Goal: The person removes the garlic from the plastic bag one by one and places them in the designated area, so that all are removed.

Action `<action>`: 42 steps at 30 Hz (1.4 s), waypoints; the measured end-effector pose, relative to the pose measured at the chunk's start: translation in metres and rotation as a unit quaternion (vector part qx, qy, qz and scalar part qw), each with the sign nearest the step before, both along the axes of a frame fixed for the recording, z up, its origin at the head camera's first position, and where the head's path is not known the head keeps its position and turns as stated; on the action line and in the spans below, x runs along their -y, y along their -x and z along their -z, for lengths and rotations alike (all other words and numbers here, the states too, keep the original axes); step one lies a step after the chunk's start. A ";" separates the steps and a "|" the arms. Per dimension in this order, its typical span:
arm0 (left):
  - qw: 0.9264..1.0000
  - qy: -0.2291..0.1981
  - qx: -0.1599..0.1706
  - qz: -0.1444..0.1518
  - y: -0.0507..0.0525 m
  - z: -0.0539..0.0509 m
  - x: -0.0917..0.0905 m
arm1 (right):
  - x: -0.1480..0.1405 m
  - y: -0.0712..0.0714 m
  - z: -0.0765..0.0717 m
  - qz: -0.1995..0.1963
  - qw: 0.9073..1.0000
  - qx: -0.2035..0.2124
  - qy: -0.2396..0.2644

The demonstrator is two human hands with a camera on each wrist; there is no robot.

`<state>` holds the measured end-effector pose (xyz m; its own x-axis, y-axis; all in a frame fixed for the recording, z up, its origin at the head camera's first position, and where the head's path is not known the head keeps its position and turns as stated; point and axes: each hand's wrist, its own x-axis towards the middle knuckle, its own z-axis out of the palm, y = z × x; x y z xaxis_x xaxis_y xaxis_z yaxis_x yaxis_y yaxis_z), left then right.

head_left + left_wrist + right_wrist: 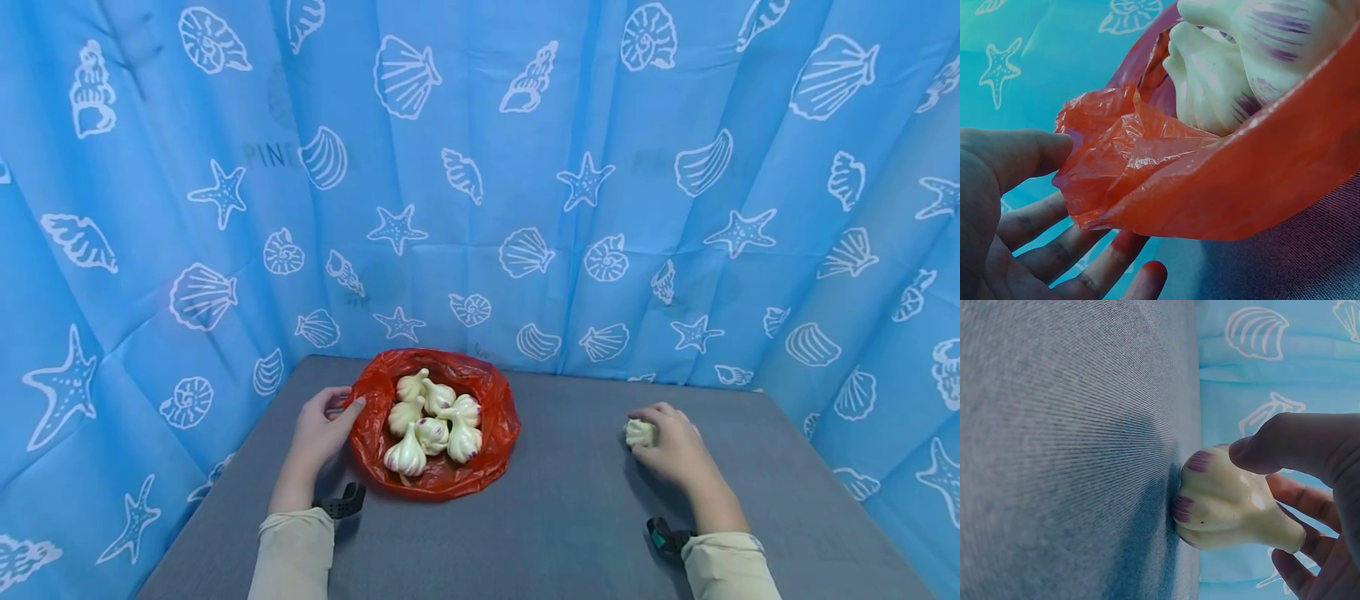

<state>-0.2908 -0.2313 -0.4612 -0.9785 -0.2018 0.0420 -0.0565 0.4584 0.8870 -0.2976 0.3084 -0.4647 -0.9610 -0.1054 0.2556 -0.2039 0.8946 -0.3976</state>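
Note:
On the left part of the table, a red plastic bag (491, 471) lies with its mouth spread wide and its rim turned outward. Several white garlic bulbs (406, 455) with purple streaks are heaped inside. My left hand (321, 432) holds the bag's left edge, thumb on the near side of the crumpled plastic (1141, 187) and fingers partly behind it. Well to the right, my right hand (672, 446) grips a single garlic bulb (1222, 500) between thumb and fingers. The bulb's rounded, purple-marked end faces the table surface, with its stem toward the palm; whether it touches is hard to tell.
The grey cloth-covered table (555, 508) runs between both hands. A blue curtain (480, 167) with white shell and starfish prints closes off the back and both sides. Dark bands (343, 502) sit at each wrist.

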 end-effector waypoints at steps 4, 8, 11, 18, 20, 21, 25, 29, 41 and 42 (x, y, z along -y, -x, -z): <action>1.000 -0.002 0.001 0.002 -0.001 0.000 0.000 | 0.000 0.000 0.001 0.000 1.000 -0.004 0.002; 1.000 -0.002 0.003 0.003 -0.001 -0.001 0.000 | 0.000 0.000 0.001 -0.003 1.000 -0.011 0.004; 1.000 -0.002 0.002 0.003 -0.001 -0.001 0.000 | 0.001 0.000 0.000 -0.005 1.000 -0.017 0.005; 1.000 -0.003 -0.007 0.004 0.001 0.000 0.000 | 0.008 -0.003 -0.005 -0.004 0.999 -0.034 0.004; 1.000 -0.002 -0.008 0.003 0.001 0.000 0.000 | 0.010 -0.004 -0.007 -0.005 0.999 -0.040 -0.001; 1.000 -0.002 -0.007 0.003 0.001 0.000 0.000 | 0.012 -0.004 -0.007 -0.007 0.999 -0.044 -0.003; 1.000 0.001 -0.006 0.002 0.000 0.000 0.001 | 0.019 -0.006 -0.011 -0.017 0.998 -0.055 -0.008; 1.000 0.002 -0.006 0.003 0.001 0.000 0.002 | 0.028 -0.006 -0.013 -0.026 0.998 -0.063 -0.011; 1.000 -0.002 -0.009 0.001 -0.001 -0.002 0.000 | 0.060 -0.009 -0.020 -0.069 0.994 -0.069 0.048; 1.000 -0.002 -0.009 0.000 0.000 -0.002 0.000 | 0.063 -0.010 -0.019 -0.072 0.994 -0.069 0.052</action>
<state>-0.2905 -0.2313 -0.4596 -0.9779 -0.2011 0.0579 -0.0409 0.4551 0.8895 -0.2876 0.2458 -0.4452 -0.8930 -0.2061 0.4001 -0.3860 0.8078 -0.4455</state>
